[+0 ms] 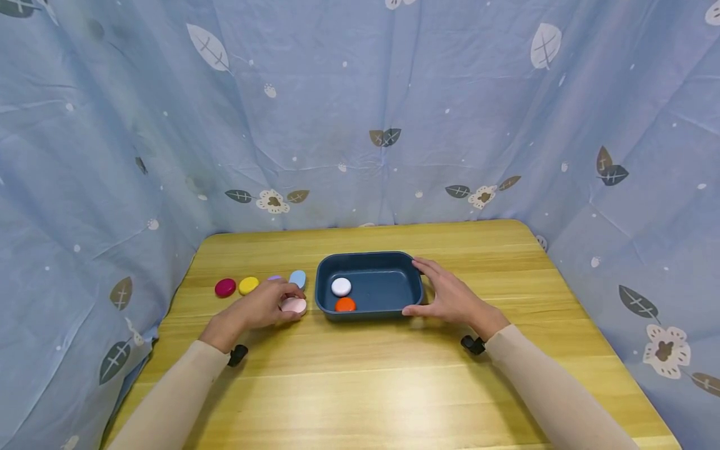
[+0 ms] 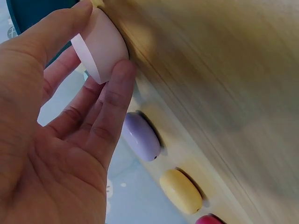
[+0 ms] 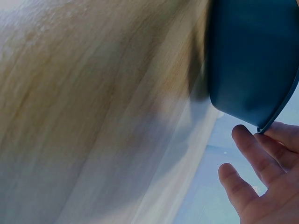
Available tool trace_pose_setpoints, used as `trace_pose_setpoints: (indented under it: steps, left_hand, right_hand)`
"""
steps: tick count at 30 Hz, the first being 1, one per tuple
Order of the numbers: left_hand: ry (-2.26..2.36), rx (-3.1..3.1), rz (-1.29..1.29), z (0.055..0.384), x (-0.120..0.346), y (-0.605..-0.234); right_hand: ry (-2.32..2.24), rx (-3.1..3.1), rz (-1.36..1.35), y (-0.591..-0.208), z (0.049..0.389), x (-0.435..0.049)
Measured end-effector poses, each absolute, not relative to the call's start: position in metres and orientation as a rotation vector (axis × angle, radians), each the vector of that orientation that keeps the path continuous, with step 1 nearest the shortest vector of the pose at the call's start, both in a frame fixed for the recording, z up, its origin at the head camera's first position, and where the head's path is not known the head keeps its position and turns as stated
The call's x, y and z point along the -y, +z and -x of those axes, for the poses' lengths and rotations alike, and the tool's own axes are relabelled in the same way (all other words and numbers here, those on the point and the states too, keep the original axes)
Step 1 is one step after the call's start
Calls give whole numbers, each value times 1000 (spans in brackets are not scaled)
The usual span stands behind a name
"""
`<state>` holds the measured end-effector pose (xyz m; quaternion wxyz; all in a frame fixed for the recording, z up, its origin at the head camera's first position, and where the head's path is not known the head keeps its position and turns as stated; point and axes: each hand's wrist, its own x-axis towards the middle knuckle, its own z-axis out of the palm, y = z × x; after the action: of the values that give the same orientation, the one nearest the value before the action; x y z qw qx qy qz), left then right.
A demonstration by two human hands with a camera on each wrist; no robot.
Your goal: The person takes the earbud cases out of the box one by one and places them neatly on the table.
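My left hand [image 1: 254,307] pinches a pale pink round bead [image 2: 106,44] between thumb and fingertips, just left of the dark blue box [image 1: 388,289]. Beyond this hand in the head view lie a light blue oval bead [image 1: 298,278] and a purple bead [image 2: 141,136], which is mostly hidden there by the fingers. Spread along the right end of the box, my right hand [image 1: 452,300] has its thumb at the front corner and its straightened fingers at the back corner. Fingertips touch the rim in the right wrist view. Inside the box lie a white bead [image 1: 340,287] and an orange bead [image 1: 345,304].
To the left of my left hand, a yellow bead [image 1: 249,285] and a dark red bead [image 1: 225,287] lie on the wooden table [image 1: 360,381]. A blue patterned curtain [image 1: 337,112] hangs behind the table and along both sides.
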<state>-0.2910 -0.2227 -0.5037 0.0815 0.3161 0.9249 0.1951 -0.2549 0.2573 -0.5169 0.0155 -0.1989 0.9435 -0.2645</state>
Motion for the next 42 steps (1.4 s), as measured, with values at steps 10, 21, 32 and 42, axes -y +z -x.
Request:
trace_pose_setpoints:
  steps: [10, 21, 32, 42]
  left_hand:
    - [594, -2777, -849, 287, 223, -489]
    - [581, -2837, -874, 285, 211, -452]
    - [448, -2821, -1065, 301, 168, -420]
    - [341, -2700, -1242, 318, 131, -417]
  right_hand:
    - [-825, -2938, 630, -514, 256, -257]
    - [-836, -2936, 634, -512, 255, -258]
    - [-845, -2927, 629, -511, 254, -257]
    - [-836, -2922, 622, -511, 253, -257]
